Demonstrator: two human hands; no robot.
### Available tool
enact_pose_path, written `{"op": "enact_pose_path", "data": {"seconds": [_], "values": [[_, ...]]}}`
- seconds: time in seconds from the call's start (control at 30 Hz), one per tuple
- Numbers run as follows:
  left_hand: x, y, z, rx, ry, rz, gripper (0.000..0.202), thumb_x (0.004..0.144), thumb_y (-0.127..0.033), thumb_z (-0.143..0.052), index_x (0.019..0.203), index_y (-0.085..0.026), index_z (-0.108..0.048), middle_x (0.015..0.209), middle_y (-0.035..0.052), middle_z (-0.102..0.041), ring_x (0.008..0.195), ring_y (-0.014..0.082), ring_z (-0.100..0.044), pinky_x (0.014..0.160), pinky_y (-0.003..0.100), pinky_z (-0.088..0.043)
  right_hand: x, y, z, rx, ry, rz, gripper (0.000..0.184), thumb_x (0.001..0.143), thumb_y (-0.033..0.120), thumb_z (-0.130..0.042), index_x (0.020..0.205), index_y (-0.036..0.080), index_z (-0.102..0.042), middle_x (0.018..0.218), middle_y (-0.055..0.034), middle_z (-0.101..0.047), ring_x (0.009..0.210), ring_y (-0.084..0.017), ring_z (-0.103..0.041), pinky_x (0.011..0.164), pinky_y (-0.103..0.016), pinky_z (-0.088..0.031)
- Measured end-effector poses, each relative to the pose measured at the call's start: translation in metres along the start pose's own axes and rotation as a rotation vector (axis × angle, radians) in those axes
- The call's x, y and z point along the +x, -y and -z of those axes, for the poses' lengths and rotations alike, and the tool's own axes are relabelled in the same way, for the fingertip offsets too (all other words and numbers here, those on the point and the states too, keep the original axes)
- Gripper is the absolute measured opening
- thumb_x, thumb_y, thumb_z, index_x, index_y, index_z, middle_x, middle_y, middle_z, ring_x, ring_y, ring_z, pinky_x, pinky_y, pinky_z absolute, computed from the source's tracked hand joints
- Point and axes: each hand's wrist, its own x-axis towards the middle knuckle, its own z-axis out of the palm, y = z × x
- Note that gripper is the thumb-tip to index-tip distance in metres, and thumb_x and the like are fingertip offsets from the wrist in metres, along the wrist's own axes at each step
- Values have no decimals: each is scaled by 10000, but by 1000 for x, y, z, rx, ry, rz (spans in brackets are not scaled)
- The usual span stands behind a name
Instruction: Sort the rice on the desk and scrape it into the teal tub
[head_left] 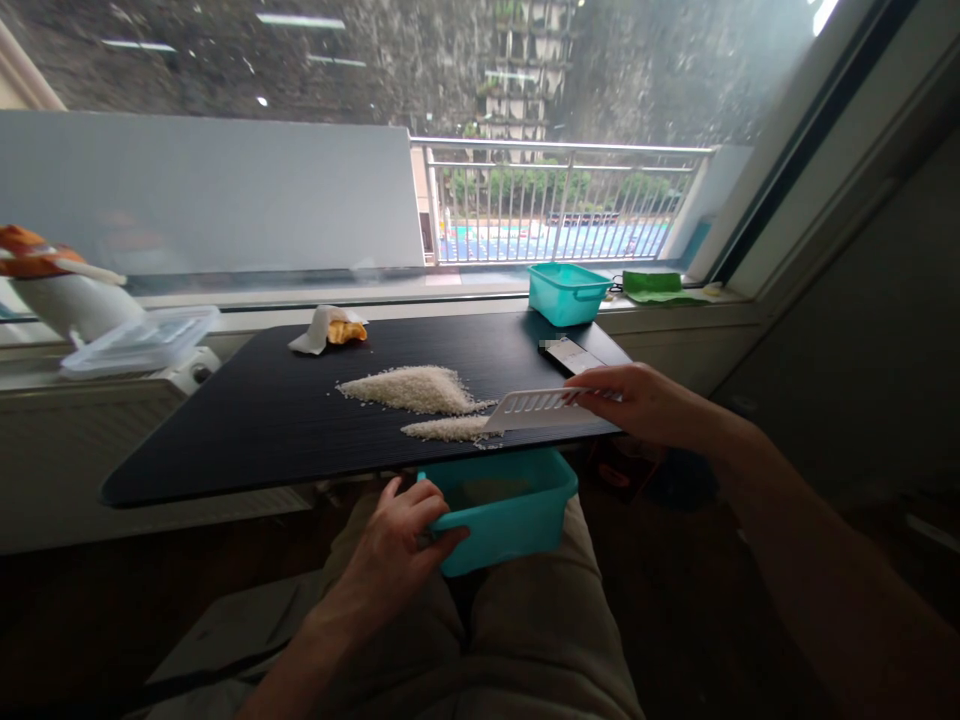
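Observation:
White rice (416, 388) lies in a long heap on the black tabletop (247, 420), with a smaller strip of grains (446, 429) nearer the front edge. My right hand (626, 392) pinches a flat white plastic scraper with slots (536, 408). The scraper's left end touches the smaller strip of rice. Below the table's front edge, my left hand (412, 525) grips the left rim of a turquoise plastic tub (517, 520) at my lap. Something pale lies inside the tub, in shadow.
A second turquoise tub (568, 295) stands at the back right, with a phone (574, 355) in front of it. Some orange food in white paper (330, 330) lies at the back. A clear plastic box (146, 340) and a green cloth-like item (660, 287) sit by the window.

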Motion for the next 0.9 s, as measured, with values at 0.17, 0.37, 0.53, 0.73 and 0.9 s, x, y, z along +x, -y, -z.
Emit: {"op": "enact_pose_path", "data": {"seconds": [0.17, 0.37, 0.53, 0.73, 0.9], "values": [[1, 1, -2, -10, -4, -5, 232, 902, -343, -595, 726, -204, -536, 823, -24, -584, 788, 184, -584, 1072, 595, -248, 0, -8, 0, -11, -8, -33, 350, 881, 353, -540, 1112, 192, -748, 974, -58, -779, 812, -223, -699, 680, -271, -522], [0, 1, -1, -23, 5, -3, 250, 911, -361, -590, 725, -205, -533, 820, -30, -581, 782, 178, -583, 1076, 589, -244, -4, -12, -1, 19, 25, -30, 360, 892, 390, -533, 1115, 201, -743, 1066, -53, -765, 891, -233, -699, 748, -276, -530], [2, 1, -1, -22, 3, -5, 260, 918, -366, -577, 722, -202, -531, 822, -27, -576, 783, 179, -582, 1075, 592, -247, -4, -12, 0, 11, 49, -43, 350, 896, 382, -531, 1110, 203, -743, 1058, -50, -766, 909, -241, -693, 769, -290, -529], [0, 0, 0, -20, 11, 9, 267, 914, -373, -570, 711, -203, -533, 817, -26, -583, 783, 177, -584, 1084, 589, -253, -7, -15, -1, 46, 25, -30, 331, 893, 358, -539, 1109, 215, -745, 1092, -53, -757, 943, -247, -682, 791, -298, -531], [0, 1, 0, -10, 7, 6, 264, 909, -381, -578, 715, -207, -539, 820, -22, -593, 794, 183, -590, 1085, 585, -265, -5, -5, -2, 61, 48, 9, 319, 889, 377, -552, 1051, 204, -766, 990, -58, -768, 883, -242, -677, 728, -291, -530]]}}
